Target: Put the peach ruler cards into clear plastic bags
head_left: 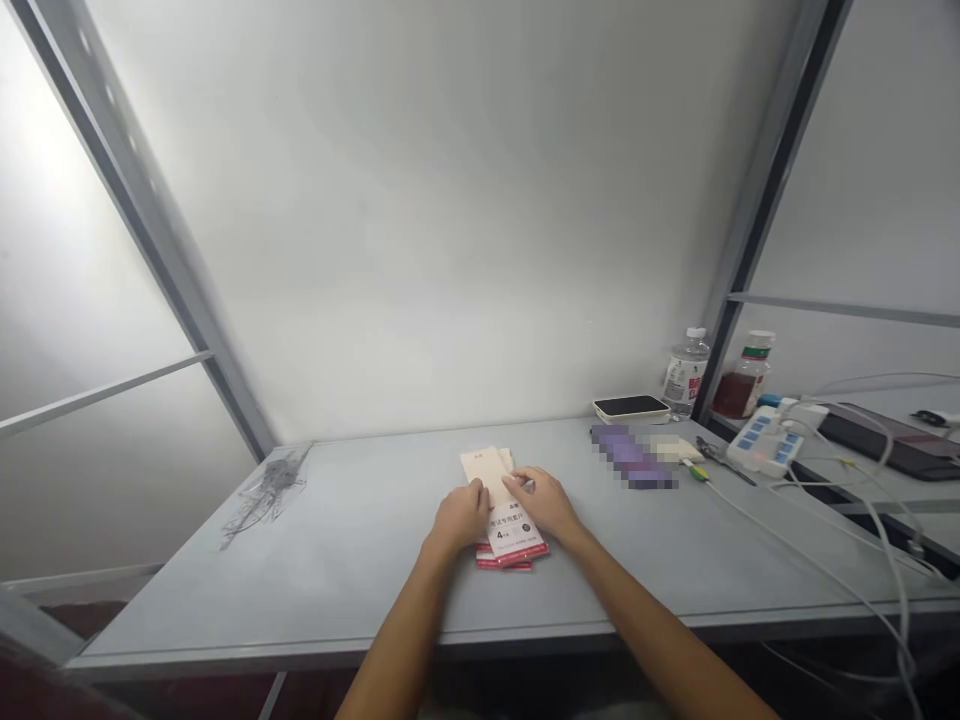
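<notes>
I judge the cream paper slip (480, 472) and red-edged packets (511, 540) to be light, flexible and prone to sliding; take hold at their edges. Both lie on the desk (352, 560), directly beneath the grips. The left grip (459, 518) and right grip (541, 503) stand narrow, forearms angled inward; I cannot tell whether either pinches.

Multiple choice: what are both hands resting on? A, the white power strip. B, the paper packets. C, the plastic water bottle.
B. The left hand and right hand both lie on the paper packets, cream and red-and-white.
</notes>
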{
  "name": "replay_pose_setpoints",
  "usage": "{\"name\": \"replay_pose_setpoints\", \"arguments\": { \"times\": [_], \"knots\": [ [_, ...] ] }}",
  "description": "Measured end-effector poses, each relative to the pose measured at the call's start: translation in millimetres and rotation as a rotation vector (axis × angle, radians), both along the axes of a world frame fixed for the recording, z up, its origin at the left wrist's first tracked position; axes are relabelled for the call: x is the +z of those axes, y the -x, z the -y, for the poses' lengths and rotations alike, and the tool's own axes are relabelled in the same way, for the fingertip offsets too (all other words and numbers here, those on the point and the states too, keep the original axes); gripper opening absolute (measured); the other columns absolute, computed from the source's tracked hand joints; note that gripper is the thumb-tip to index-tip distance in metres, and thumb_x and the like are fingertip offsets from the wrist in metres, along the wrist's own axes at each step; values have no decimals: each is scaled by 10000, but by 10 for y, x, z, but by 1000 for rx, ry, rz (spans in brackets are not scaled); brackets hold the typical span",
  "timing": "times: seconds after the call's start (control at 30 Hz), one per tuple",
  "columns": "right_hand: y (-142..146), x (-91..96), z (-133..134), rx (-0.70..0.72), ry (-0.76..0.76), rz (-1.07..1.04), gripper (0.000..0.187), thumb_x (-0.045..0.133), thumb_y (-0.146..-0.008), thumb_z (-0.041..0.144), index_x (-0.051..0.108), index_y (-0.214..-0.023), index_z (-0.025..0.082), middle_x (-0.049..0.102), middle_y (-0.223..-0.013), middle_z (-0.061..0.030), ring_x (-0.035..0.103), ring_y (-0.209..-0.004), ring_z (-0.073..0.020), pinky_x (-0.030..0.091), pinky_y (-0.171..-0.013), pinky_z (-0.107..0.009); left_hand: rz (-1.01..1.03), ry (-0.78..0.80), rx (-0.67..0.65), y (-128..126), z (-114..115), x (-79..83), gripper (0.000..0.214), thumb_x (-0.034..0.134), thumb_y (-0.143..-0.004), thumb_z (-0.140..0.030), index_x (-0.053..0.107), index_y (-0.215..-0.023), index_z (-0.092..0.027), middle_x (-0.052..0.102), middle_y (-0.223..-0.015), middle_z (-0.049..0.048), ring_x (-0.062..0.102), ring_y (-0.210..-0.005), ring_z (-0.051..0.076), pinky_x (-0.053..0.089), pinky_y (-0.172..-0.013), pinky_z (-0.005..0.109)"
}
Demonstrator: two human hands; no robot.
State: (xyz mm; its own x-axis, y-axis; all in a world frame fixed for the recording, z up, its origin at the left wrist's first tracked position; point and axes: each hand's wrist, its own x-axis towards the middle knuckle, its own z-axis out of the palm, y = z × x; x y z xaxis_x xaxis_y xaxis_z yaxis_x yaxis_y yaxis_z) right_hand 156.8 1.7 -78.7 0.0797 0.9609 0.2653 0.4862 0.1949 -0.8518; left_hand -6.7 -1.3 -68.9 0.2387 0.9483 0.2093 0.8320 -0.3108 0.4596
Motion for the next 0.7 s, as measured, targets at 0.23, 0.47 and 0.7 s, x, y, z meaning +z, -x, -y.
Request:
{"name": "replay_pose_setpoints", "arguments": {
  "times": [0.23,0.47,0.7],
  "knots": [
    [-1,24,2,50,92,-196,481,593,-643,471,573,-1009,160,608,-950,-88,567,-811,-216,433,-710,-344,62,-157,-42,-34,45,61,279,263,-878,-318,466,-724,-204,530,-651,8,452,-537,122,293,-507,231],
    [42,110,72,317,203,-430,387,583,-673,476,635,-773,107,668,-730,-88,617,-655,-212,472,-565,-301,141,-317,-62,-67,74,93,242,340,-865,-325,544,-875,-195,579,-851,36,536,-743,122,410,-660,236],
    [30,69,47,274,202,-504,294,627,-642,396,630,-693,106,666,-684,-87,607,-625,-216,453,-543,-290,103,-375,-125,-94,38,-7,285,329,-873,-264,606,-900,-203,593,-884,50,548,-822,130,436,-717,240]
  ]
}}
